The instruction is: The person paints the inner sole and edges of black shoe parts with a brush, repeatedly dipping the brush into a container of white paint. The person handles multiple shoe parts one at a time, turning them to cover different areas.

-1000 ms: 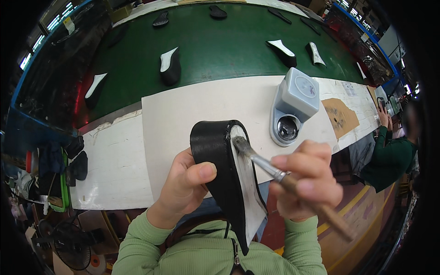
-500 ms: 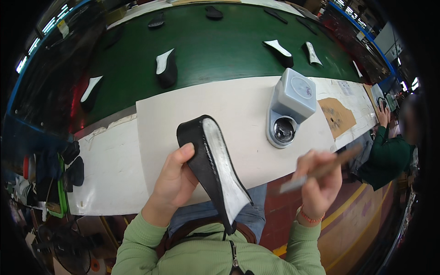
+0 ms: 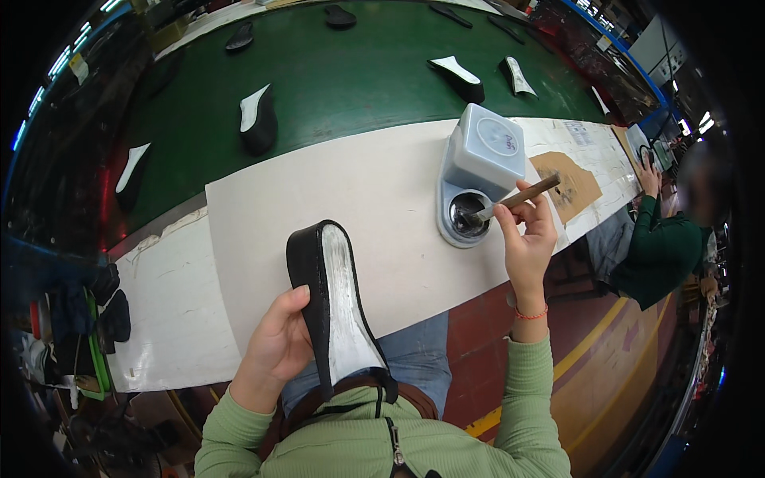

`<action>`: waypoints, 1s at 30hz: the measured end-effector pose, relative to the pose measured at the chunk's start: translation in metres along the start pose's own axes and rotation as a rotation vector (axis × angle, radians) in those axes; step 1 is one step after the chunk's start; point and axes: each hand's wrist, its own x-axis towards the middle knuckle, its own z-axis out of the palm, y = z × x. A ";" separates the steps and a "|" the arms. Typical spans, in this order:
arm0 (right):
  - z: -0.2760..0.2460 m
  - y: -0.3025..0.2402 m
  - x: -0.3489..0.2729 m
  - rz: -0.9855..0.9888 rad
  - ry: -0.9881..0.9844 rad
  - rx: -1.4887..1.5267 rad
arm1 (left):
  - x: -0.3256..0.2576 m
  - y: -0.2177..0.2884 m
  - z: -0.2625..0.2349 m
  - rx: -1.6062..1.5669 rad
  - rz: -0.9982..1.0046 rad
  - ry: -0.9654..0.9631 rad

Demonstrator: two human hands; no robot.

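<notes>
My left hand grips a black shoe sole by its edge, its pale inner face turned up toward me, over the front edge of the white work surface. My right hand holds a wooden-handled brush with its tip dipped into the round well of a grey glue pot. A pale blue square container sits on the back of that pot.
A green conveyor belt runs behind the white surface and carries several black soles. At the right another person in green sits at the same bench. A brown paper sheet lies near them.
My right hand has moved the brush away from the sole, up and right into the glue pot. The sole has tilted so its pale face shows more fully.
</notes>
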 end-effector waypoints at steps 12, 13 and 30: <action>-0.001 -0.014 -0.003 0.497 -0.120 0.657 | 0.002 0.004 0.022 0.183 0.152 0.057; 0.000 -0.024 -0.008 0.541 -0.129 0.773 | 0.003 0.004 0.024 0.183 0.156 0.051; 0.026 -0.123 -0.039 0.182 -0.242 0.963 | 0.002 0.010 0.055 0.118 0.206 -0.232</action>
